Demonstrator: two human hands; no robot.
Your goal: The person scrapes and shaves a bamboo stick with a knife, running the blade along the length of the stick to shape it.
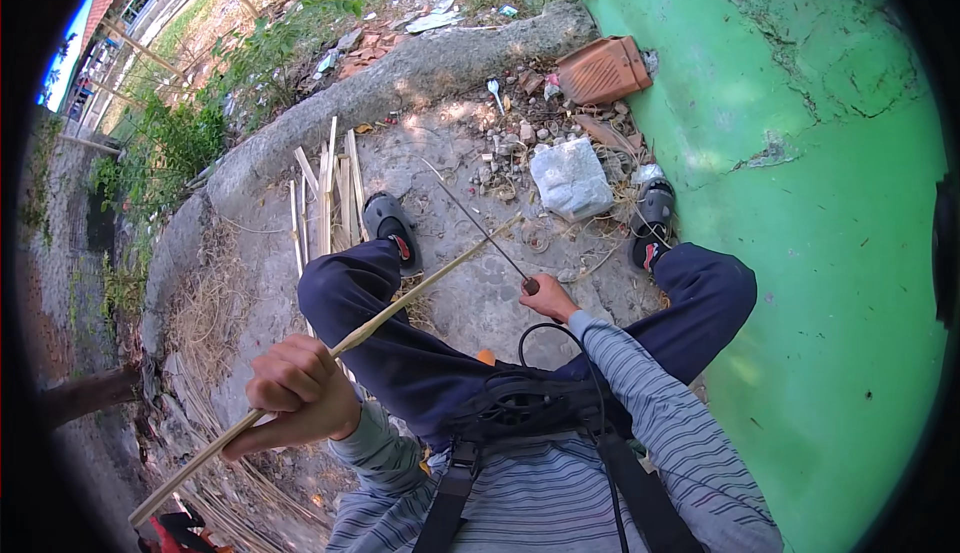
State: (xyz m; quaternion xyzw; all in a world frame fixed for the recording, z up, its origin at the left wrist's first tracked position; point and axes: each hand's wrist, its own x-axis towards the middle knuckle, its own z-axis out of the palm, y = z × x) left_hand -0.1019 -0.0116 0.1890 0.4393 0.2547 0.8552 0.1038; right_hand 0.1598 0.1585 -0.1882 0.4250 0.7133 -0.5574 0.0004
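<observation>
My left hand (298,390) is closed around a long, pale bamboo strip (415,293), with the thumb stretched along it. The strip slants from the lower left up to between my knees. In my closed right hand (550,298) is a thin, long-bladed knife (470,215) with a brown handle. Its blade points up and left, crossing the strip near the strip's far end. Whether blade and strip touch there I cannot tell. More pale strips (327,193) lie in a loose pile beside my left shoe (391,232).
A whitish stone block (571,179) sits near my right shoe (652,215), with pebbles and an orange-brown hollow brick (603,70) beyond. A green wall (800,283) runs along the right. A low concrete curb (400,78) curves around the far side. Long thin strips (240,498) lie at lower left.
</observation>
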